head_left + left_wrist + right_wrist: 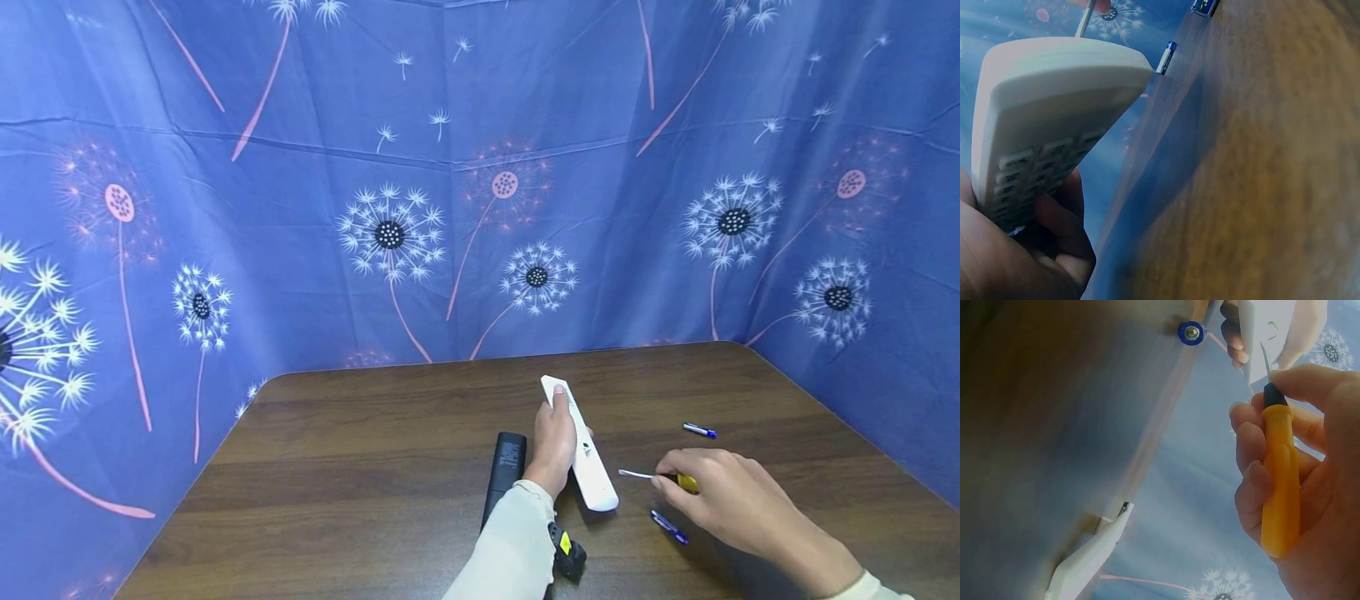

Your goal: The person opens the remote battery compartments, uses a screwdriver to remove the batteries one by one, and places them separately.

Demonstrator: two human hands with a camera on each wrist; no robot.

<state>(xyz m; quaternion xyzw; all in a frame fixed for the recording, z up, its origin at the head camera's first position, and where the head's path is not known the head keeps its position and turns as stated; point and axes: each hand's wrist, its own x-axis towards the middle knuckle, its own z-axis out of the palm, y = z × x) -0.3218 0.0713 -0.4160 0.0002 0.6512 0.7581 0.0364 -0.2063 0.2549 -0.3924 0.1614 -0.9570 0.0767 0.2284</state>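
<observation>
My left hand [553, 442] grips a white remote control [592, 475], thumb on its back. In the left wrist view the remote's buttons [1054, 150] face down toward the fingers. My right hand [735, 496] holds a screwdriver [1280, 481] with a yellow handle and dark collar, fingers wrapped round the handle. Its thin metal shaft [636, 474] points left at the remote, with a small gap between them in the head view. Two blue-and-white batteries lie near the right hand: one battery [700, 430] beyond it, another battery [669, 527] on its near side.
A black, long device with a printed label [510, 454] lies on the wooden table [360, 467], left of my left hand. A slim white piece [1088, 556] shows low in the right wrist view. Behind the table hangs a blue dandelion-patterned cloth [450, 208].
</observation>
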